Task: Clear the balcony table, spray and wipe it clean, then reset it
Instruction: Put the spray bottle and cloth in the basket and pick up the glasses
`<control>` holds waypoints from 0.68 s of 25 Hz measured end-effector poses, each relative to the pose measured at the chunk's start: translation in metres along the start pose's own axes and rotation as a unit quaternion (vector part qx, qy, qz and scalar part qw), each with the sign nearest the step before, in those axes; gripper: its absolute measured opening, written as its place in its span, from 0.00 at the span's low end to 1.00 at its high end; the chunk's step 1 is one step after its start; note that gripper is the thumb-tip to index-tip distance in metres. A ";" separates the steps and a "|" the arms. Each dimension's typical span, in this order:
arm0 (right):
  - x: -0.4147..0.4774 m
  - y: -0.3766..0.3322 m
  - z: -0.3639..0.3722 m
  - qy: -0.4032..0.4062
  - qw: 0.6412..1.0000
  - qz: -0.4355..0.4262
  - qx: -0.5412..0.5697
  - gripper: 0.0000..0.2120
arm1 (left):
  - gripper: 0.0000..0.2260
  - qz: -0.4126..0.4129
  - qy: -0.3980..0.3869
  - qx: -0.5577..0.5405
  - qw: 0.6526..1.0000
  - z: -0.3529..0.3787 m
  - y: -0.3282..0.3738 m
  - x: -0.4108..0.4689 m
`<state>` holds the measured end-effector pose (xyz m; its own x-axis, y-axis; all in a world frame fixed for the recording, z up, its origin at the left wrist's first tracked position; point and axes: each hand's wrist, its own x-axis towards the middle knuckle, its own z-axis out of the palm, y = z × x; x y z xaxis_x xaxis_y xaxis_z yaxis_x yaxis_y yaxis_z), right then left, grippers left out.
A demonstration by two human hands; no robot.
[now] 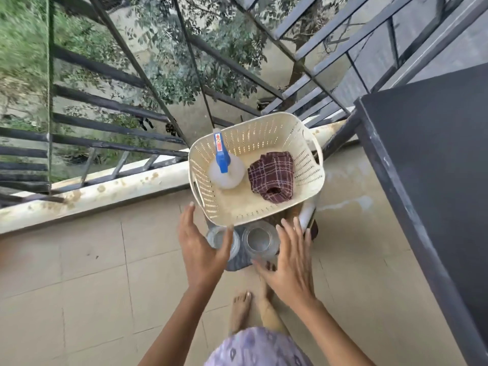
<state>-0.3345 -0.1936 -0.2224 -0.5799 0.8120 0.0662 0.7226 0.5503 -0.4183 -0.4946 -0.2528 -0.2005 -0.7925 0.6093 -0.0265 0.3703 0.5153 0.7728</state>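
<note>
A cream perforated basket (pixel 264 207) stands by the balcony railing. Inside it lie a clear spray bottle (pixel 226 170) with a blue trigger head and a folded maroon checked cloth (pixel 272 178). Just in front of the basket two clear glass jars (pixel 260 240) stand on a small dark surface (pixel 239 260). My left hand (pixel 202 252) hovers over the left jar (pixel 224 240) with fingers spread, holding nothing. My right hand (pixel 289 262) is spread beside the right jar, holding nothing. The dark balcony table (pixel 427 165) fills the right side, its top bare.
A dark metal railing (pixel 105 143) and a stained pale ledge (pixel 105 188) run behind the basket. Beige floor tiles (pixel 92 286) spread to the left. My bare feet (pixel 241 310) stand below the jars. A dark object (pixel 314 228) lies partly hidden under the basket's right edge.
</note>
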 end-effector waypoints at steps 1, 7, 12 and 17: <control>-0.003 0.003 0.007 -0.036 0.999 0.005 -0.023 0.41 | 0.39 -0.020 -0.034 0.025 0.999 0.000 -0.011 -0.008; 0.013 0.004 0.035 -0.133 0.983 0.023 -0.122 0.53 | 0.47 -0.027 -0.226 0.068 0.971 0.007 -0.057 -0.015; 0.016 0.001 0.046 -0.076 0.991 0.050 -0.101 0.48 | 0.44 -0.015 -0.218 0.056 0.974 0.015 -0.070 -0.015; 0.002 -0.013 0.016 -0.006 0.996 0.083 0.034 0.46 | 0.39 -0.014 -0.160 0.002 0.987 -0.009 -0.062 -0.037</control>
<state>-0.3509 -0.2020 -0.2310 -0.4597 0.8879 -0.0191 0.7822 0.3946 -0.4822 -0.4924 -0.3128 -0.2414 -0.6083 0.7542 -0.2472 0.3539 0.5365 0.7661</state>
